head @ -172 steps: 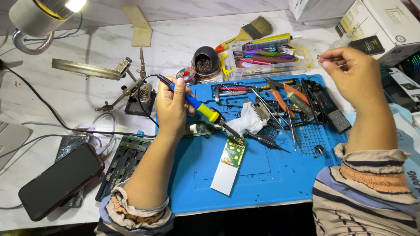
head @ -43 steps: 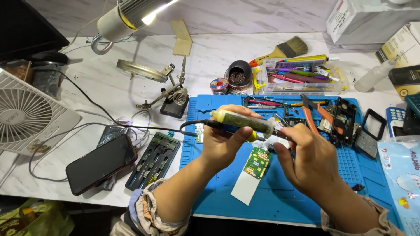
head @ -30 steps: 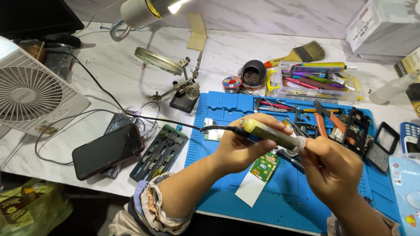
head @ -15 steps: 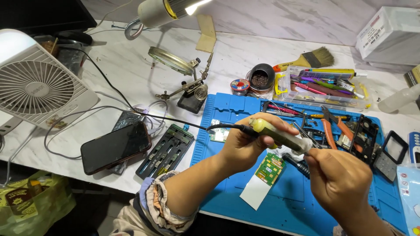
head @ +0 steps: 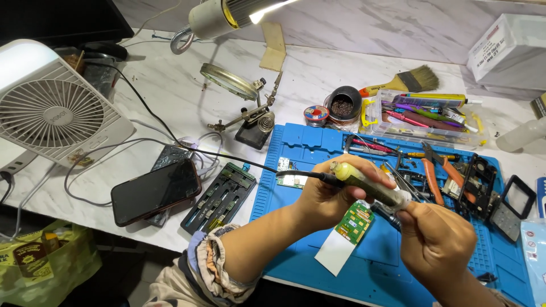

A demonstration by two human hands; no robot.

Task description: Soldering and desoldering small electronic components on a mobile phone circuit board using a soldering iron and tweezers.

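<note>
Blue rubbery mat: left hand grips cylindrical yellow-green soldering iron; right hand pinches its tip end.

Bare blue mat left of hands; pliers, tool clutter crowd right.

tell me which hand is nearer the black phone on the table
Left. The left hand grips the soldering iron just right of the black phone; the right hand is farther right.
</note>
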